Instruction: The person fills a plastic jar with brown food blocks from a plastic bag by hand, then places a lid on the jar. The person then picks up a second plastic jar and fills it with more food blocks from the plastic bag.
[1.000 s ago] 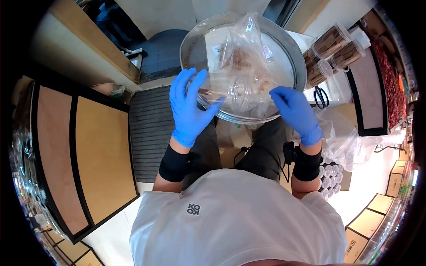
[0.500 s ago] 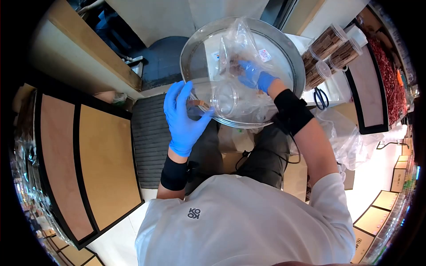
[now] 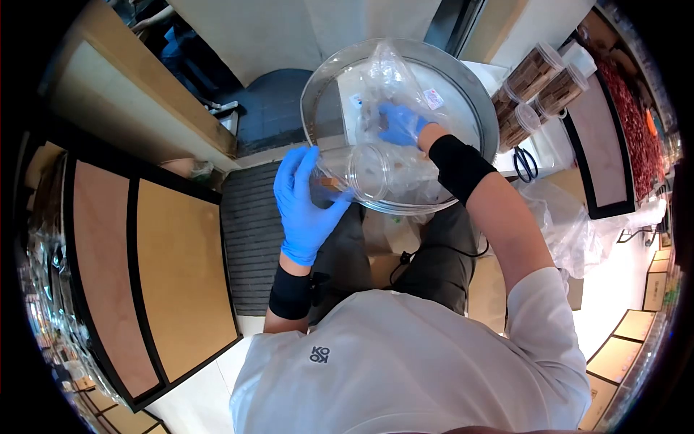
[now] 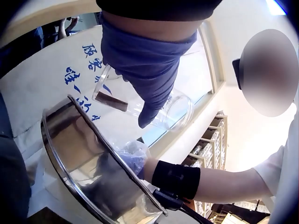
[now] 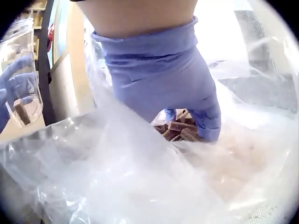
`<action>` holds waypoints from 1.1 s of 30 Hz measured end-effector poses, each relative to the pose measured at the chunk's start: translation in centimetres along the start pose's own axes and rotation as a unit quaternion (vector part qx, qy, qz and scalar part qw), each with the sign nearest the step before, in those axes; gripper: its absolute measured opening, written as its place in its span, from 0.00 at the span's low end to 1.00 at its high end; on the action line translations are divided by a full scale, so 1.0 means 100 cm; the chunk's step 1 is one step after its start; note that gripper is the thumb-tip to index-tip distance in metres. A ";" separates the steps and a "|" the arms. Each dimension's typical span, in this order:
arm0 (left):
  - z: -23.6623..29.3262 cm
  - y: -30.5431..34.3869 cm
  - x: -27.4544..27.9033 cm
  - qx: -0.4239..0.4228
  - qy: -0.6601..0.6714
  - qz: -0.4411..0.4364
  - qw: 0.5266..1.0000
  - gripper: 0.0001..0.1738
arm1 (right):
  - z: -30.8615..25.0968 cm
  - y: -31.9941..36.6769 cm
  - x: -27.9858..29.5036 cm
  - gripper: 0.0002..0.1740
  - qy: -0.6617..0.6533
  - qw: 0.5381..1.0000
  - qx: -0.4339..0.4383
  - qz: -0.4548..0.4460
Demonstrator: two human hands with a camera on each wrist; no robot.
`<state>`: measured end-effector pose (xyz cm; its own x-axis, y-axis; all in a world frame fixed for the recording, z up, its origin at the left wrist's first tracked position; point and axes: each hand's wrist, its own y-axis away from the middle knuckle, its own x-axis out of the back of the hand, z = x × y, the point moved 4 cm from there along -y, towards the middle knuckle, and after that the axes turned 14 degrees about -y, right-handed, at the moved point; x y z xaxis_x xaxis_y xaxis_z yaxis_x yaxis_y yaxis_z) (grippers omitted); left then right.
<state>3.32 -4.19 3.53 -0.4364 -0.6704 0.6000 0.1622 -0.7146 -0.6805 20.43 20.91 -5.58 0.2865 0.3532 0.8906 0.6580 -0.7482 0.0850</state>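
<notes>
My blue-gloved left hand (image 3: pixel 307 210) grips a clear plastic jar (image 3: pixel 371 173) tipped on its side, mouth toward the right. A brown piece (image 4: pixel 111 101) lies inside the jar. My blue-gloved right hand (image 3: pixel 401 126) reaches into a clear plastic bag (image 3: pixel 389 76) lying in a round metal pan (image 3: pixel 475 90). In the right wrist view its fingers reach down among several short brown sticks (image 5: pixel 184 130), some showing between them. The bag's film partly hides the fingertips, and I cannot tell whether they pinch any sticks.
Several clear jars (image 3: pixel 536 71) filled with brown pieces stand right of the pan, with black-handled scissors (image 3: pixel 524 163) nearby. Crumpled clear plastic (image 3: pixel 553 220) lies beside my right arm. A black-framed cabinet (image 3: pixel 184 282) stands at left. Red bits (image 3: pixel 627 123) fill a bin at far right.
My right hand has moved from the near right side of the pan forward into the bag among the brown sticks. My left hand keeps its grip on the jar, whose mouth has turned up somewhat.
</notes>
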 end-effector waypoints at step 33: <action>-0.004 0.009 0.002 0.010 -0.009 -0.016 1.000 0.49 | -0.010 0.043 0.032 0.19 0.019 0.999 -0.019 -0.045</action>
<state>3.00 -4.84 2.83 -0.4257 -0.6500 0.6295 0.1651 -0.7398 -0.6523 23.46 18.29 -1.96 0.1994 0.3988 0.8951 0.6529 -0.7353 0.1821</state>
